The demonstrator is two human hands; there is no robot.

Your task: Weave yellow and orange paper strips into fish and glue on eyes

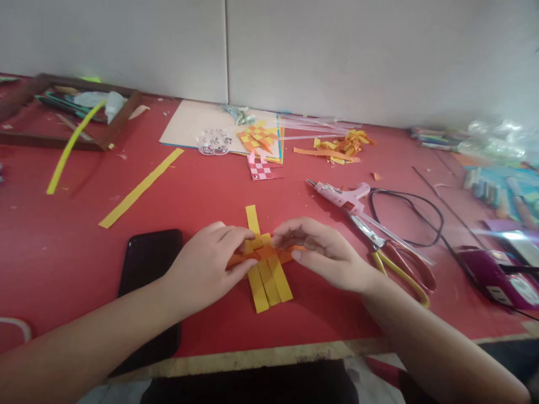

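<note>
Several yellow paper strips [269, 283] lie side by side on the red tabletop, with an orange paper strip [266, 252] running across them. One yellow strip sticks up beyond the others, and short folded yellow ends sit above the orange band. My left hand [210, 255] has its thumb and fingers closed around the orange strip's left part. At the opposite end, my right hand [324, 252] curves over the weave, thumb against the orange strip and fingertips by the folded yellow ends. The curled fingers hide part of the weave.
A black phone [149, 261] lies beside my left forearm. On the right are a pink glue gun [341, 196] and scissors [398, 261]. Woven paper fish [261, 170], paper scraps [345, 146] and a wooden frame [122, 118] lie farther back. A loose yellow strip [141, 188] rests left.
</note>
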